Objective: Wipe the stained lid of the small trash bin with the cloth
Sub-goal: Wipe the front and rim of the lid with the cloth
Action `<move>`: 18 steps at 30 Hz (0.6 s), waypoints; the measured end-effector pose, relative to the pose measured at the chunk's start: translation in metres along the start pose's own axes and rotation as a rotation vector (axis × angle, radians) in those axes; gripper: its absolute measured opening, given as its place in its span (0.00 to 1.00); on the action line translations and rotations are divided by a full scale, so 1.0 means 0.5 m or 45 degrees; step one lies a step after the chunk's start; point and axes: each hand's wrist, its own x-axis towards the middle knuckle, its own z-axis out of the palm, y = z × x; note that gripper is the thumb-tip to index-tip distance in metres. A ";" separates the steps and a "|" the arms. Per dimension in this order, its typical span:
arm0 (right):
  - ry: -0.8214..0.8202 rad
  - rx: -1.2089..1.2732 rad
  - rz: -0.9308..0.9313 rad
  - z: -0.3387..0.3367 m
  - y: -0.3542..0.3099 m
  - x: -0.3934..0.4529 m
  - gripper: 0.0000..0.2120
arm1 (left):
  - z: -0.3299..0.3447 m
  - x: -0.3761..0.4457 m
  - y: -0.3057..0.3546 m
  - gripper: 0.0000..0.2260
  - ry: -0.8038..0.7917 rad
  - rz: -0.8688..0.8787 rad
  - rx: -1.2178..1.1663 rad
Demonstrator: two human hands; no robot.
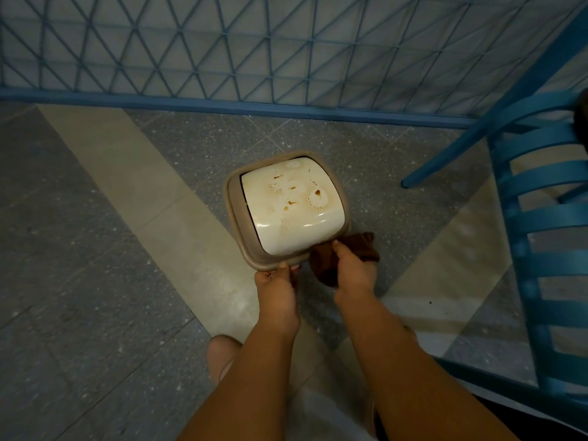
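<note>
A small beige trash bin [234, 198] stands on the floor in the middle of the view. Its white lid [292, 214] carries several brown stains and rings. My left hand [277, 289] grips the bin's near rim, thumb on top. My right hand [353, 270] holds a dark brown cloth [361, 246] bunched in its fingers, just off the bin's near right corner. The cloth touches the rim there and does not lie on the lid.
A blue slatted chair [547, 224] stands close on the right, one leg [445, 160] reaching toward the bin. A blue lattice fence [254, 43] with a blue base rail runs across the back. The floor is grey speckled tile with beige strips.
</note>
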 end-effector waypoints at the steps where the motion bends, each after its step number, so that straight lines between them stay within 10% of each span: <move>1: -0.006 0.003 0.021 0.004 0.008 -0.009 0.29 | 0.000 -0.002 0.002 0.13 0.003 -0.002 -0.004; 18: -0.069 -0.127 0.079 -0.012 -0.032 0.049 0.29 | -0.021 0.018 0.012 0.17 -0.023 -0.031 0.014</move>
